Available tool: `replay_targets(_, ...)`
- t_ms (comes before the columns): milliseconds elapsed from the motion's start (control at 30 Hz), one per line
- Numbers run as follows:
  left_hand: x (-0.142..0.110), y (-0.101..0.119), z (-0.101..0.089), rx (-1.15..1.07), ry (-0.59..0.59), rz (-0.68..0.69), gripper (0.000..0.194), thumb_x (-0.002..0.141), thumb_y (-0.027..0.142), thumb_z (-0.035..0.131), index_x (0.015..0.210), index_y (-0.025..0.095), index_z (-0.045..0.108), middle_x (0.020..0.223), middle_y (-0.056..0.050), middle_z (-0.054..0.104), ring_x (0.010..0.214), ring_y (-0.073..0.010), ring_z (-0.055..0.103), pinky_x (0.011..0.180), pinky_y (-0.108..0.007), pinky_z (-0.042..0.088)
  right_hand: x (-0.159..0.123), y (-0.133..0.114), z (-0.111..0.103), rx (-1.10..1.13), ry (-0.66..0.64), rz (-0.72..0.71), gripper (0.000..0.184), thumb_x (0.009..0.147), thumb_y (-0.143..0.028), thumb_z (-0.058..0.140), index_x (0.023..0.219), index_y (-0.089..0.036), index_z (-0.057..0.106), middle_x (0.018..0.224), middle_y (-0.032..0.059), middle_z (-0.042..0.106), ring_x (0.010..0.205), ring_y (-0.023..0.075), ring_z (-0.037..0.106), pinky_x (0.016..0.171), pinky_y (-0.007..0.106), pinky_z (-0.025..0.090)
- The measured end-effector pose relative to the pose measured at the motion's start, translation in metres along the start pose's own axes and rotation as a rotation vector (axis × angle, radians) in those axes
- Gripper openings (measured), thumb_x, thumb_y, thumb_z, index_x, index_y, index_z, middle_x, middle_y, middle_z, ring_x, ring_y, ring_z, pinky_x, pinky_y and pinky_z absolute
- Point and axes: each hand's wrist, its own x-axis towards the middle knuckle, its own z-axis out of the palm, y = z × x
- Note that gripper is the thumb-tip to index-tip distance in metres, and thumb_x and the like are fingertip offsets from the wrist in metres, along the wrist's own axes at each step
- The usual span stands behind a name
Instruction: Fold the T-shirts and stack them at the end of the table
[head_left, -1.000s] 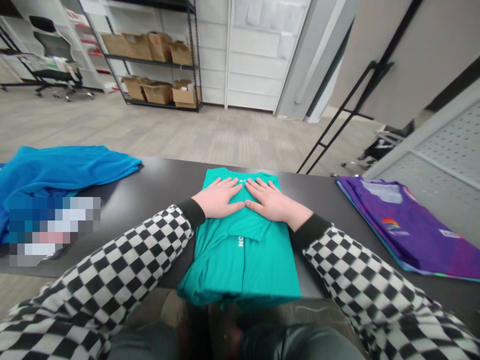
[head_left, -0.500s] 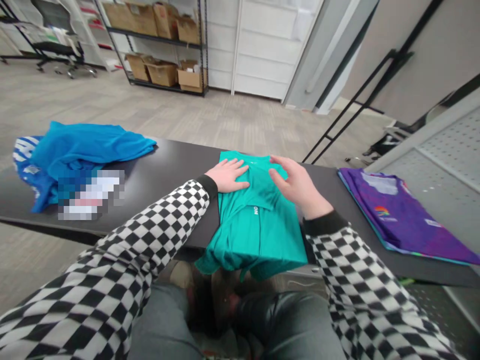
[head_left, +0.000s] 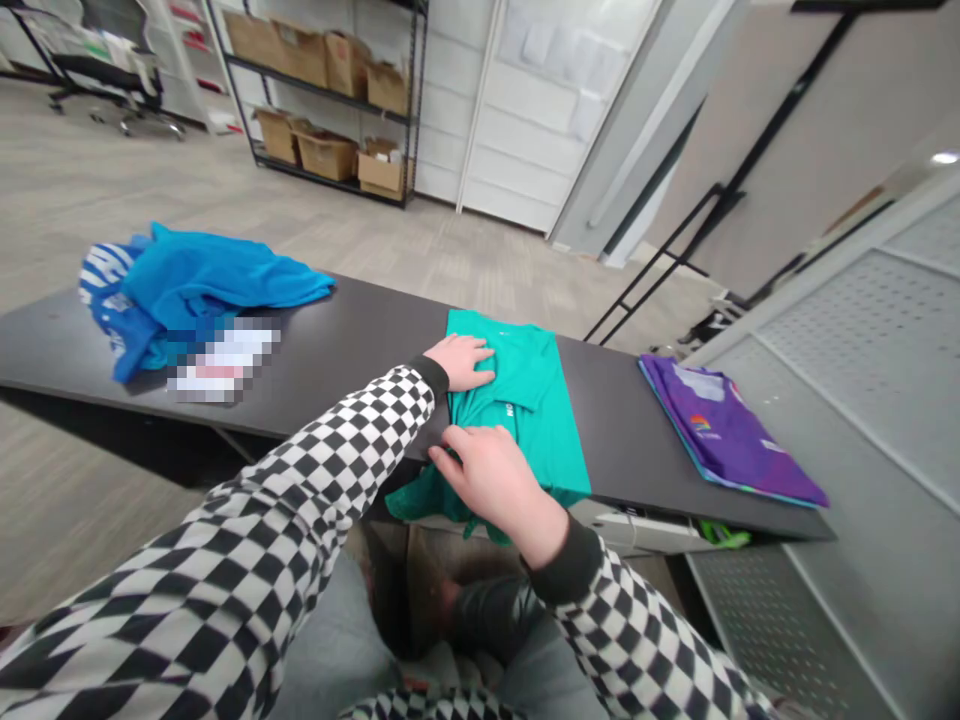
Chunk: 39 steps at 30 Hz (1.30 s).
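A green T-shirt [head_left: 555, 440] with white lettering lies partly folded on the dark table, and its lower end hangs over the front edge. My left hand [head_left: 463, 362] rests flat on the shirt's upper left part, fingers spread. Nearer to me, my right hand [head_left: 499, 485] is over the shirt's lower left side by the table edge. Its thumb stands apart from the fingers, and nothing shows between them. The right palm and part of the fingertips are hidden from view.
On the dark table [head_left: 375, 340], a crumpled blue garment [head_left: 225, 275] lies at the left beside a blurred-out flat item [head_left: 225, 360]. Folded purple shirts [head_left: 727, 430] are stacked at the right, near a grey perforated panel [head_left: 847, 330]. Beyond stands a shelf with cardboard boxes [head_left: 326, 155].
My right hand has moved from the shirt's upper right down and left to its lower left side. My left hand stays on the shirt. The camera view has shifted.
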Motion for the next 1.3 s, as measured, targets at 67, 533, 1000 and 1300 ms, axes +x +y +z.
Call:
replay_targets(67,0.001,-0.001,0.002,0.0,-0.006,-0.001,0.083,0.106,0.069,0.049,0.175,0.023,0.052,0.188,-0.011,0.038,0.174,-0.0374,0.032,0.144,-0.061,0.018,0.003,-0.001,0.0,0.007,0.017,0.06,0.038,0.116,-0.051,0.063,0.092,-0.024,0.074,0.088,0.0082,0.079,0.083,0.0258,0.072,0.079,0.036,0.042)
replay_targets(533,0.006,-0.004,0.004,-0.024,0.023,-0.013,0.081,0.104,0.071,0.05,0.172,0.027,0.057,0.186,-0.01,0.042,0.174,-0.0349,0.034,0.144,-0.057,0.016,-0.031,-0.007,0.04,1.636,0.49,0.61,0.073,0.069,-0.033,0.099,0.132,-0.028,0.062,0.082,-0.0096,0.062,0.07,0.0157,0.067,0.069,0.029,0.051)
replay_targets(1000,0.009,-0.008,0.005,-0.052,0.042,0.005,0.08,0.102,0.071,0.052,0.169,0.027,0.061,0.184,-0.01,0.046,0.172,-0.0348,0.038,0.144,-0.055,0.018,-0.071,0.0,0.044,1.348,0.392,0.557,0.047,0.083,-0.062,0.097,0.082,-0.023,0.071,0.078,-0.0015,0.072,0.073,0.0177,0.06,0.074,0.032,0.052)
replay_targets(1300,0.006,-0.005,0.0,-0.05,0.006,-0.005,0.086,0.103,0.076,0.051,0.173,0.026,0.057,0.186,-0.011,0.042,0.173,-0.0364,0.035,0.144,-0.06,0.017,-0.1,-0.019,0.103,1.724,0.282,0.562,0.054,0.076,-0.051,0.104,0.116,-0.026,0.078,0.108,0.0051,0.085,0.087,0.0217,0.076,0.087,0.037,0.063)
